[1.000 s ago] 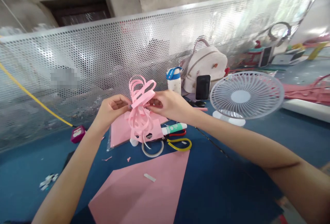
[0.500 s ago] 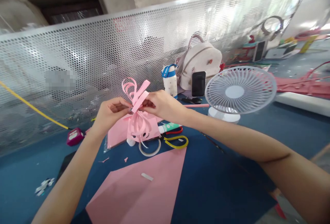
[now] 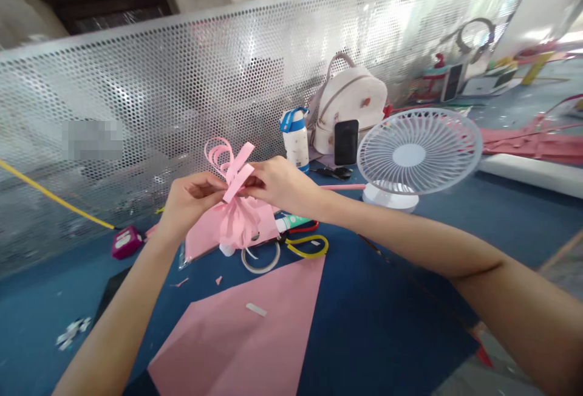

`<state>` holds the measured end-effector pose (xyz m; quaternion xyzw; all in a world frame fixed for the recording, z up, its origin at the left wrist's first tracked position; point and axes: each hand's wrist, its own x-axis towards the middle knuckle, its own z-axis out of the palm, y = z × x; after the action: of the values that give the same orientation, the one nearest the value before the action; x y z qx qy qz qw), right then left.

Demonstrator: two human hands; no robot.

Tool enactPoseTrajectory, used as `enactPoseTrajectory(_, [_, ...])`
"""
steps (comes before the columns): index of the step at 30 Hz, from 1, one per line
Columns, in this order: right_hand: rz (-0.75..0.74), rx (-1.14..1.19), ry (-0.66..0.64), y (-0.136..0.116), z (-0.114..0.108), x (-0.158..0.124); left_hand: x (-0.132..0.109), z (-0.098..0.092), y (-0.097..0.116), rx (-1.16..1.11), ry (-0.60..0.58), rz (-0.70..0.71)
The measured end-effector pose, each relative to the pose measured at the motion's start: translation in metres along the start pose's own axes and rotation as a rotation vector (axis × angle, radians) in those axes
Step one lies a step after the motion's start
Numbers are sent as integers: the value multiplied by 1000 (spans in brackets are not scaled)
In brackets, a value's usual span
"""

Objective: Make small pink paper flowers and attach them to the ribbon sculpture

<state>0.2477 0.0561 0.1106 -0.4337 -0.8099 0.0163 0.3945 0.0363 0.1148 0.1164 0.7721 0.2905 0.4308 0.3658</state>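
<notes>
Between my two hands, above the blue table, is a bow of looped pink paper strips (image 3: pixel 239 223). Loops rise above my fingers and more hang below them. My left hand (image 3: pixel 194 198) pinches the bow's middle from the left side. From the right, my right hand (image 3: pixel 277 186) grips the same middle with thumb and bent fingers; part of its grip is hidden. A short flat pink strip (image 3: pixel 238 182) lies slantwise across the bow between the hands. Under the bow are a pack of pink paper (image 3: pixel 198 235), a roll of tape (image 3: pixel 261 269) and yellow-handled scissors (image 3: pixel 310 254).
A large pink sheet (image 3: pixel 237 341) with a small white strip lies nearest me. Behind stand a white bottle (image 3: pixel 296 144), a phone (image 3: pixel 346 142), a white backpack (image 3: pixel 350 101) and a fan (image 3: pixel 419 150). A magenta tape measure (image 3: pixel 126 242) sits left. A perforated metal panel (image 3: pixel 159 92) borders the table.
The whole view has shifted slightly, with everything a little further left. Both hands keep their grip on the bow, whose lower loops have turned a little and look more bunched.
</notes>
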Motion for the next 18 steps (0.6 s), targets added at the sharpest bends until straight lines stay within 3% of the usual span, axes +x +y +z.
enactPoseTrajectory(18, [-1, 65, 4, -4, 0, -1, 0, 4, -5, -15, 49, 7])
